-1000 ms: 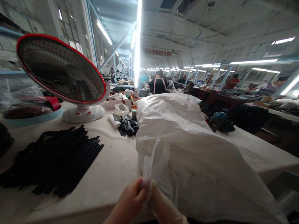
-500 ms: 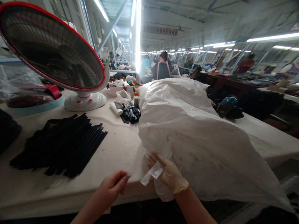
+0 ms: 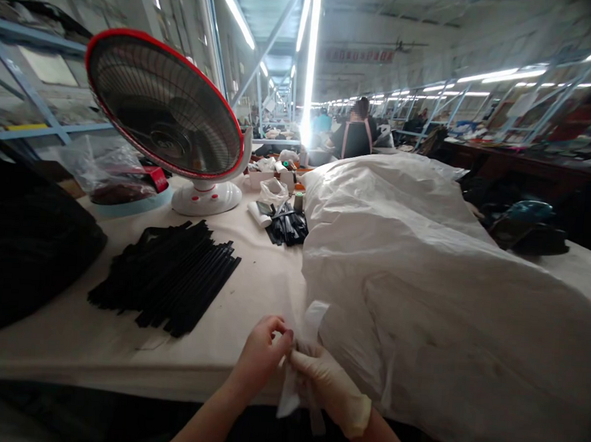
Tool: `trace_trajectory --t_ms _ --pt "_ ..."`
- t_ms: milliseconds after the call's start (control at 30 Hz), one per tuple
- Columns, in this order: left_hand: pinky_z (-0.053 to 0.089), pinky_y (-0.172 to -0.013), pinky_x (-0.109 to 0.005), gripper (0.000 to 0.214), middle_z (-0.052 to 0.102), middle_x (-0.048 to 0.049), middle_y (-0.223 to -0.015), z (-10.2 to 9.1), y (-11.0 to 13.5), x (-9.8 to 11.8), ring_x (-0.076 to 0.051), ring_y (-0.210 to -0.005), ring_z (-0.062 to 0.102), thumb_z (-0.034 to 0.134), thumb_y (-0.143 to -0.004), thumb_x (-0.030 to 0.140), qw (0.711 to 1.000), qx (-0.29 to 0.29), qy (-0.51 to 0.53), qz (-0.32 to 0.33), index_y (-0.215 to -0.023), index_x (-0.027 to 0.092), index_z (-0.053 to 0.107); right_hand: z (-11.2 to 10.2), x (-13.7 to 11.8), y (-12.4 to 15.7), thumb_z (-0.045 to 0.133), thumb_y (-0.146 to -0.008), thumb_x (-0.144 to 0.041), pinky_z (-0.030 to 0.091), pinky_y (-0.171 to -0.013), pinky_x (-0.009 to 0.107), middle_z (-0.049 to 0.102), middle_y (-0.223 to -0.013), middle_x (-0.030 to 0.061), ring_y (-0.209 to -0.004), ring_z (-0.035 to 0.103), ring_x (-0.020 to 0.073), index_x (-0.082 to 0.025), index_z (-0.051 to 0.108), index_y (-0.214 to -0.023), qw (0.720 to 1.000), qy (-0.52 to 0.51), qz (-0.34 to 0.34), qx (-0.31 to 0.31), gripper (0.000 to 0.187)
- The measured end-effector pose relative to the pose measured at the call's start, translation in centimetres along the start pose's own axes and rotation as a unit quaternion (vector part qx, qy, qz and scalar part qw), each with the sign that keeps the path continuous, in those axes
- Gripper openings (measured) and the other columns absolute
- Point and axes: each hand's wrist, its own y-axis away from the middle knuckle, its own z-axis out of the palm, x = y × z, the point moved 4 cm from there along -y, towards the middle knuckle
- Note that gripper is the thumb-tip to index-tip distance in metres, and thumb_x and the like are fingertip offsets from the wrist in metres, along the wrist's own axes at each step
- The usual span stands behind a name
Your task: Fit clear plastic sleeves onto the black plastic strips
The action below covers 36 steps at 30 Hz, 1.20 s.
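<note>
A large, full white plastic bag (image 3: 423, 255) lies across the right of the table, its near side bulging toward me. My right hand (image 3: 330, 386), in a pale thin glove, is closed around a white plastic strip (image 3: 289, 397) by the bag's near left corner. One end of the strip stands up above the fingers and other ends hang below. My bare left hand (image 3: 262, 352) meets the right fingertips, thumb and finger pinched together at the strip. What lies between the left fingertips is too small to make out.
A stack of black strips (image 3: 167, 273) lies on the white-covered table (image 3: 240, 304). A red-rimmed fan (image 3: 167, 106) stands behind it, with a dark bundle (image 3: 24, 244) at far left. Black pieces (image 3: 288, 224) and a white roll (image 3: 259, 214) sit mid-table. A person (image 3: 357, 135) is farther back.
My left hand has moved right to meet the right hand. The right hand has turned and lowered slightly, with the strip now upright and hanging. The view has swung left.
</note>
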Motion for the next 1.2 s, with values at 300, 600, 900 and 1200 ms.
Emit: trace_trajectory --t_ms 300,600,900,1200 --pt "0.045 -0.063 -0.027 0.035 0.064 -0.0023 -0.067 0.7 -0.2 -0.7 -0.015 -0.06 0.059 0.075 -0.06 0.039 0.964 -0.12 0.177 -0.16 -0.081 0.013 0.064 0.9 1.1 0.2 0.069 -0.068 -0.032 0.042 -0.078 0.028 0.065 -0.085 0.0032 -0.081 0.058 0.0155 -0.014 0.063 -0.1 0.998 0.018 0.041 -0.05 0.037" --pt "0.041 -0.059 -0.022 0.032 0.065 0.0005 -0.066 3.1 -0.6 1.9 -0.014 -0.062 0.057 0.066 -0.069 0.046 0.989 -0.111 0.033 -0.094 -0.073 0.015 0.065 0.9 0.4 3.8 0.074 -0.06 -0.034 0.042 -0.068 0.023 0.062 -0.07 0.0003 -0.063 0.054 0.0102 -0.012 0.068 -0.079 0.993 0.064 0.066 -0.078 0.029" --pt "0.046 -0.088 -0.031 0.035 0.062 -0.0114 -0.121 17.3 -4.9 4.1 -0.023 -0.105 0.059 0.045 -0.083 0.019 0.826 -0.281 -0.425 0.239 -0.115 0.015 0.058 -12.5 -5.8 15.7 0.071 -0.069 -0.04 0.044 -0.055 0.02 0.047 -0.053 -0.009 -0.044 0.044 0.0041 -0.019 0.059 -0.076 0.911 -0.259 -0.223 0.232 0.025" --pt "0.042 -0.086 -0.046 0.03 0.062 -0.0111 -0.109 29.1 -10.2 2.7 -0.024 -0.097 0.059 0.045 -0.087 0.011 0.706 -0.268 -0.572 0.32 -0.116 0.014 0.055 -20.9 -3.0 17.7 0.075 -0.064 -0.033 0.048 -0.053 0.022 0.047 -0.058 -0.0069 -0.049 0.045 0.0065 -0.023 0.065 -0.079 0.804 -0.334 -0.246 0.426 0.021"
